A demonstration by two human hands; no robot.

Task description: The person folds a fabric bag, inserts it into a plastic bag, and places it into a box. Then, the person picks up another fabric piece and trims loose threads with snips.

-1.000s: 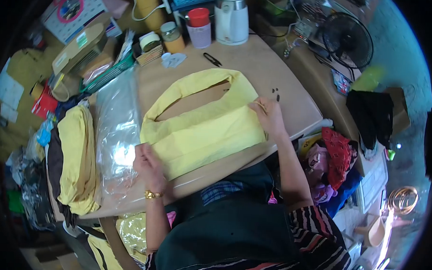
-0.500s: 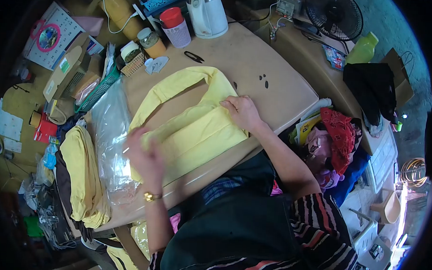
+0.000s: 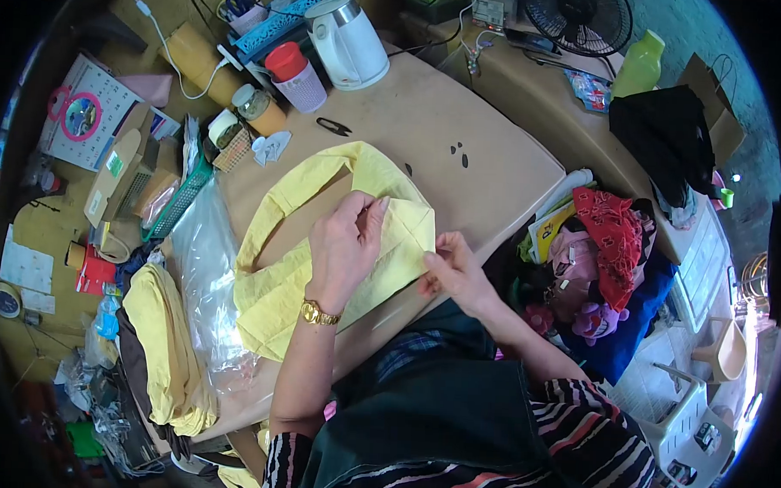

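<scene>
A yellow cloth piece [image 3: 273,293] with a looped strap lies on the brown table [image 3: 489,136]. My left hand [image 3: 347,247], with a gold watch on its wrist, is over the cloth's upper middle, thumb and fingers pinched together on the fabric near the strap's base. At the cloth's right corner, my right hand [image 3: 458,270] pinches the edge between thumb and fingers. Small black snips [image 3: 333,127] rest beyond the strap. Left of the cloth is a clear plastic sheet [image 3: 205,263], with folded yellow cloth [image 3: 165,344] beside it.
At the back stand a white kettle [image 3: 350,49], a cup with a red lid [image 3: 297,79] and jars. A green basket [image 3: 181,198] is at the left. Clothes [image 3: 609,252] are piled to the right, below a black fan [image 3: 579,14].
My left hand has moved from the cloth's left end to its upper middle. My right hand has shifted down to the right corner. The view has also turned.
</scene>
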